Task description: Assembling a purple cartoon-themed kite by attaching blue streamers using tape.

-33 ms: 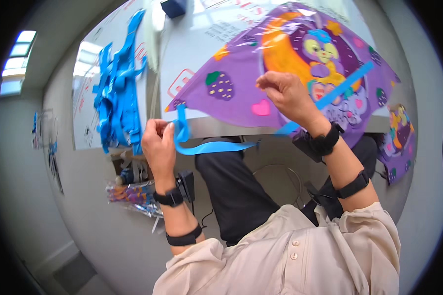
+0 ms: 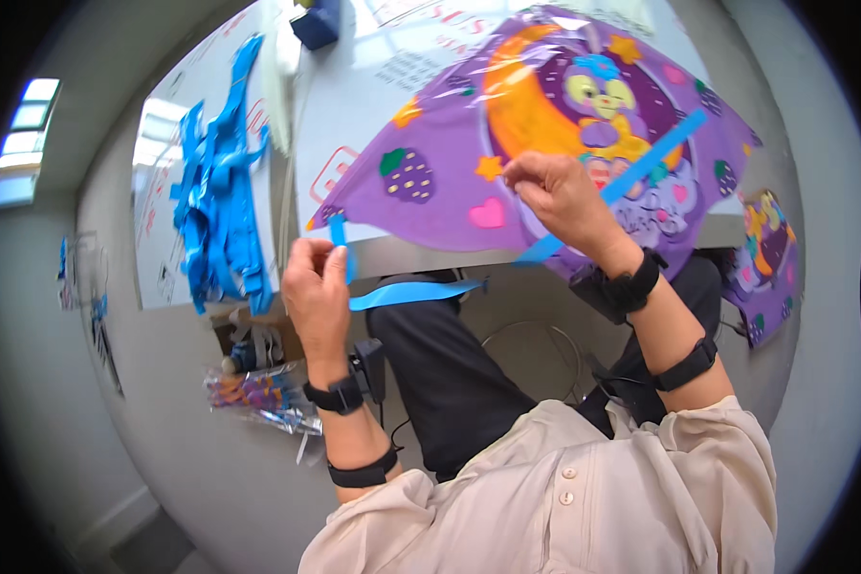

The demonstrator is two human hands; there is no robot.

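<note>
A purple triangular printed sheet [image 2: 354,206], with a cartoon rabbit and orange moon on it, lies over the table's near edge. From its left corner a blue ribbon [image 2: 416,293] hangs and curls across towards my thigh. My left hand [image 2: 316,297] is closed in a pinch on this ribbon, just below the corner. Above the middle of the sheet, my right hand [image 2: 564,196] has its fingers curled together; anything in them is too small to make out. A second blue strip [image 2: 631,177] lies slantwise on the sheet, beside my right hand.
A pile of blue ribbons [image 2: 222,215] lies on the table at the left. A dark blue box [image 2: 317,26] stands at the back. Another purple printed piece [image 2: 763,268] hangs off the right side. Below the table at left is a clear bag [image 2: 258,389] with colourful contents.
My left hand has shifted slightly right, onto the ribbon hanging from the corner. The sheet sits a little further left in view. My right hand stays closed over the sheet.
</note>
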